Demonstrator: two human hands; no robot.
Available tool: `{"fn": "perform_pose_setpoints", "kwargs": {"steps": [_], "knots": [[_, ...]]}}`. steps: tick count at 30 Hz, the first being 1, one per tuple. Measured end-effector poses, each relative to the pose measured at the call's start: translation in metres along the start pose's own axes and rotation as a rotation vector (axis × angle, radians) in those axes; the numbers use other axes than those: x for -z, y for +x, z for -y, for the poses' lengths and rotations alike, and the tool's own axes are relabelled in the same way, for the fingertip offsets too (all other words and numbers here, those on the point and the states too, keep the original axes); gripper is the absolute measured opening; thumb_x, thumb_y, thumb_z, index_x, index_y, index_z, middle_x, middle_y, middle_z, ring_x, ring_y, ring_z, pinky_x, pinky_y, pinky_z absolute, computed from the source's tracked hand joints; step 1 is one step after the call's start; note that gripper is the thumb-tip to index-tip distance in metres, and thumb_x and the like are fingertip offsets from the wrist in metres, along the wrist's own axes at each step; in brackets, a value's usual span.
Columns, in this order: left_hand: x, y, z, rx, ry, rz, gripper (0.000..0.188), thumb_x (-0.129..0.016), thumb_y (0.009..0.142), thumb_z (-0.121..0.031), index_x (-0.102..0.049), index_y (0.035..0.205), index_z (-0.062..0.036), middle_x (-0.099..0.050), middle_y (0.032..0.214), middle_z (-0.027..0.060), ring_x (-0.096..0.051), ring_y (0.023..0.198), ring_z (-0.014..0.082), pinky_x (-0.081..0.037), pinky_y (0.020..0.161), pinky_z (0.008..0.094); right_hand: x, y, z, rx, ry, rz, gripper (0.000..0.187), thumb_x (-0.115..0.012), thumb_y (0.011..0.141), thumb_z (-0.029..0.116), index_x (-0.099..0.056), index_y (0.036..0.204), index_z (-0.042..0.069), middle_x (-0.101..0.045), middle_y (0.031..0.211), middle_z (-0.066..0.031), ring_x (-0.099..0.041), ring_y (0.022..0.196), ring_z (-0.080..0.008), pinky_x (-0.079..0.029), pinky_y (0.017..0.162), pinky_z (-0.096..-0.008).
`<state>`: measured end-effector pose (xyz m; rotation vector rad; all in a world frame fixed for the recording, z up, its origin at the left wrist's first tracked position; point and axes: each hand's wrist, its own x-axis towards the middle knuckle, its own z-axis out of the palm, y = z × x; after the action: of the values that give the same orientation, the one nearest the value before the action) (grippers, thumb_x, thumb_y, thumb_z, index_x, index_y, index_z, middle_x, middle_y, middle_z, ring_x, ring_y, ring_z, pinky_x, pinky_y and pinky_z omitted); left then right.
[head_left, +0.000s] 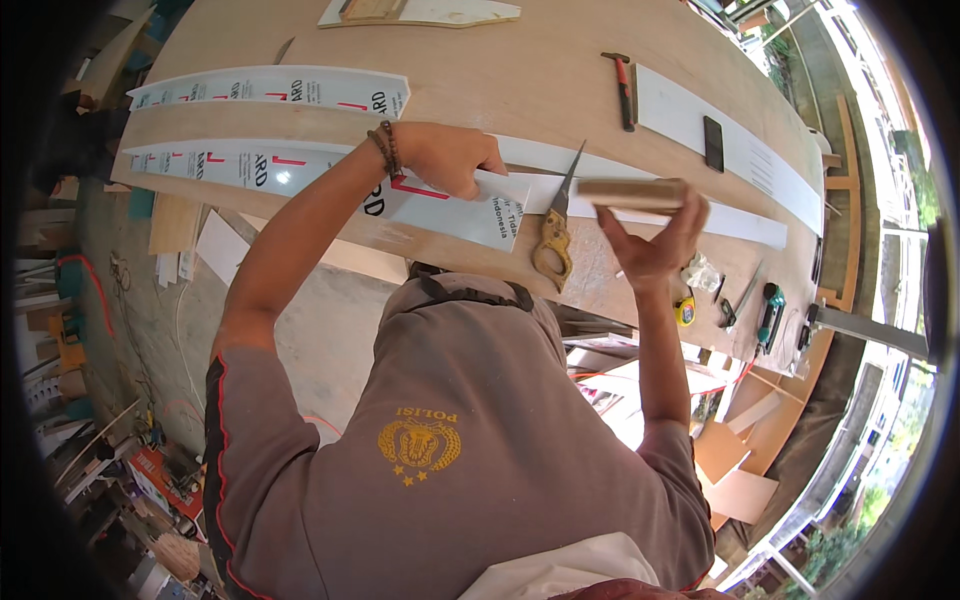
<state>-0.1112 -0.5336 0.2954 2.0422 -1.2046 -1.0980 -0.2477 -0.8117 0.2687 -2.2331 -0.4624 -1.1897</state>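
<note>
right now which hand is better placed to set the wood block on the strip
Likely the right hand: it holds the wood block over the white strip; the left hand pins the strip.
</note>
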Motion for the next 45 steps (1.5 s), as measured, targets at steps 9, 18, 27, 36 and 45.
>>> {"fn": "perform_pose_setpoints", "kwargs": {"steps": [9, 18, 27, 36, 45], "knots": [[-0.004, 0.005, 0.005, 0.044, 0.019, -0.015, 0.048, -0.064, 0.075, -0.002, -0.075, 0.122, -0.0053, -0.077, 0.098, 0.0167, -0.069, 0.08, 0.0228, -0.054, 0.073, 0.0327, -0.018, 0.005, -0.015, 0.307, 0.012, 0.323, 0.075, -0.095, 0.066, 0.023, -0.066, 0.135, 0.023, -0.06, 0.111, -0.0082, -0.059, 0.093, -0.0228, -0.048, 0.08, -0.0394], [-0.045, 0.003, 0.021, -0.015, 0.023, -0.18, 0.047, -0.065, 0.078, -0.001, -0.072, 0.125, -0.0036, -0.073, 0.112, 0.0209, -0.07, 0.099, 0.0359, -0.055, 0.087, 0.038, -0.02, -0.013, -0.007, -0.867, 0.781, 0.383, 0.054, -0.07, 0.097, 0.018, -0.056, 0.147, 0.003, -0.052, 0.124, -0.0084, -0.058, 0.113, -0.0175, -0.05, 0.093, -0.0304], [-0.046, 0.006, 0.009, 0.018, 0.234, -0.362, 0.052, -0.068, 0.072, -0.005, -0.07, 0.123, 0.0031, -0.069, 0.124, 0.0178, -0.064, 0.112, 0.0377, -0.053, 0.096, 0.042, -0.023, -0.038, 0.023, -0.849, 0.624, 0.693, 0.058, -0.073, 0.095, 0.037, -0.062, 0.146, 0.012, -0.057, 0.128, -0.0182, -0.056, 0.119, -0.0301, -0.047, 0.102, -0.0379], [-0.047, -0.003, -0.014, -0.02, 0.41, -0.645, 0.07, -0.065, 0.066, 0.003, -0.064, 0.136, -0.0031, -0.065, 0.122, 0.0194, -0.064, 0.109, 0.0394, -0.053, 0.096, 0.0416, -0.039, -0.024, 0.014, -1.1, 0.822, 0.278, 0.057, -0.065, 0.1, 0.044, -0.06, 0.149, 0.015, -0.058, 0.116, -0.0129, -0.056, 0.113, -0.021, -0.045, 0.099, -0.0338], [-0.069, -0.011, -0.022, -0.029, 0.651, -0.896, 0.082, -0.073, 0.058, -0.006, -0.062, 0.139, -0.0035, -0.064, 0.119, 0.0132, -0.063, 0.108, 0.0347, -0.053, 0.094, 0.0434, -0.036, -0.016, 0.016, -1.101, 0.94, 0.635, 0.053, -0.061, 0.104, 0.038, -0.057, 0.15, 0.012, -0.065, 0.121, -0.0086, -0.057, 0.114, -0.017, -0.04, 0.104, -0.0298]]}}
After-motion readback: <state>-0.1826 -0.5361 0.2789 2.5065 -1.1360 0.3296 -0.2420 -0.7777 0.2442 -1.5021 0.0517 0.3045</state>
